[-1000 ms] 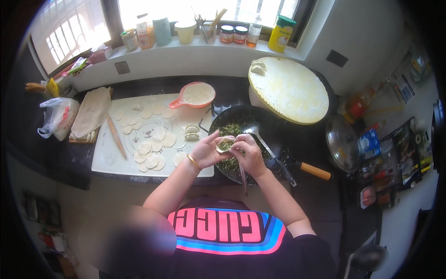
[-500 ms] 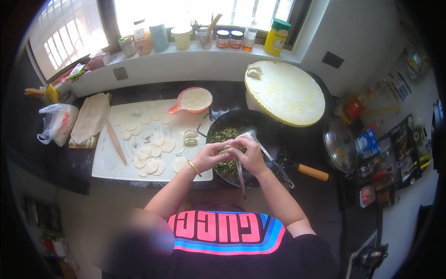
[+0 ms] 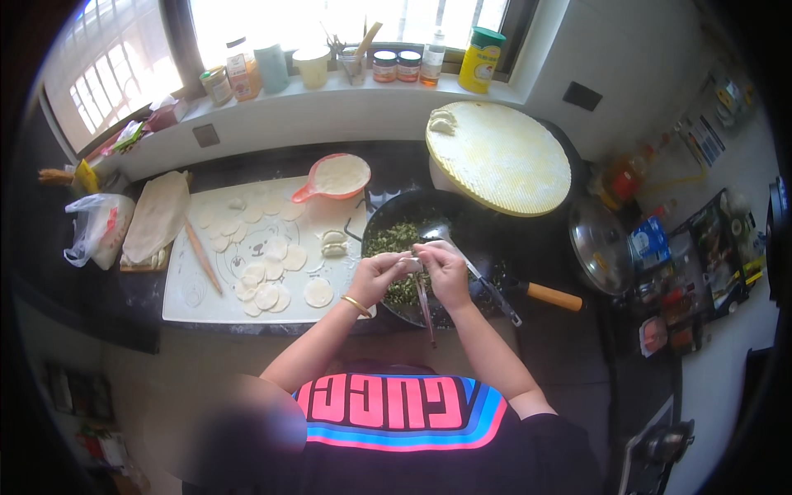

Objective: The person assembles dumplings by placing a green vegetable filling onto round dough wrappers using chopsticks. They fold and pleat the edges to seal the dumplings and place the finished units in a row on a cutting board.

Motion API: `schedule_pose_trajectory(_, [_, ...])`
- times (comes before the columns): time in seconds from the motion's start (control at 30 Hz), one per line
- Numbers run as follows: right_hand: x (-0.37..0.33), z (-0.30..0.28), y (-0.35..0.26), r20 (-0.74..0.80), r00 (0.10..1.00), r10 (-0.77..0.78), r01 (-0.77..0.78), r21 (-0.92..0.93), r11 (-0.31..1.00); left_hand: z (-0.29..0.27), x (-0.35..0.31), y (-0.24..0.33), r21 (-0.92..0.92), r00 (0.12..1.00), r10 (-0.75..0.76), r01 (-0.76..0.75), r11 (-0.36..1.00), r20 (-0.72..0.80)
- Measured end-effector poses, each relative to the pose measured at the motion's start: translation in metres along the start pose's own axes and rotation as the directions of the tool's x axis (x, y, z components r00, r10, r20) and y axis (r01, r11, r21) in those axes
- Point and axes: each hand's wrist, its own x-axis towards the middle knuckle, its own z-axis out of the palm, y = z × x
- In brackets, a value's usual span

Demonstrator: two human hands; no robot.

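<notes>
Hands at work over a pan. The left hand (image 3: 378,279) and right hand (image 3: 444,272) meet fingertip to fingertip, pinching one small pale dough piece (image 3: 412,263) between them, above the green filling (image 3: 394,239) in a dark pan (image 3: 439,208). Reddish sticks (image 3: 427,309) project over the pan's near rim, just below the hands; a metal utensil (image 3: 487,289) lies slantwise between the right hand and the pan's wooden handle (image 3: 554,296), crowding that side.

To the left on the dark surface (image 3: 396,153), a white mat (image 3: 198,289) bears overlapping round wrappers (image 3: 266,295), a single wrapper (image 3: 318,291) apart near the left wrist, two formed dumplings (image 3: 333,243) and a rolling pin (image 3: 203,258). A red scoop (image 3: 302,193) of pale powder stands at the mat's far right corner. Farther left are a dough sheet (image 3: 154,219) and a plastic bag (image 3: 101,231). Behind the pan, a round yellow tray (image 3: 511,165) carries dumplings (image 3: 442,124) at its left edge; a glass lid (image 3: 602,247) stands to the right.

From here the fingers cover most of the dough piece, so its fold and contents cannot be made out. The sticks' upper ends are hidden by the hands. A blurred shape (image 3: 247,429) obscures the lower left, and the packets at far right are dim.
</notes>
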Motion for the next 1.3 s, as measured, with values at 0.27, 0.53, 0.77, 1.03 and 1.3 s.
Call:
schedule_pose_trajectory(0.27, [-0.015,-0.012,0.003,0.093,0.968,0.231,-0.243,0.144,0.959,-0.001,-0.001,0.013,-0.288,0.999,-0.016,0.027,0.957,0.039])
schedule_pose_trajectory(0.53, [-0.016,-0.011,-0.008,-0.024,0.992,-0.123,0.118,-0.155,0.981,0.002,-0.001,0.013,-0.258,0.999,0.003,0.006,0.966,0.036])
schedule_pose_trajectory(0.77, [-0.014,-0.009,-0.007,-0.038,0.997,0.066,-0.062,0.097,0.993,0.004,-0.002,0.021,-0.273,0.999,-0.007,0.018,0.962,0.039])
schedule_pose_trajectory(1.03, [-0.01,-0.003,-0.001,-0.111,0.993,-0.031,0.025,-0.055,0.998,0.005,0.0,0.014,-0.211,1.0,0.012,-0.007,0.977,0.025])
schedule_pose_trajectory(1.3, [-0.002,-0.007,-0.014,-0.033,0.985,-0.172,0.167,-0.118,0.979,0.005,0.0,0.019,-0.185,0.998,0.065,-0.059,0.981,0.026])
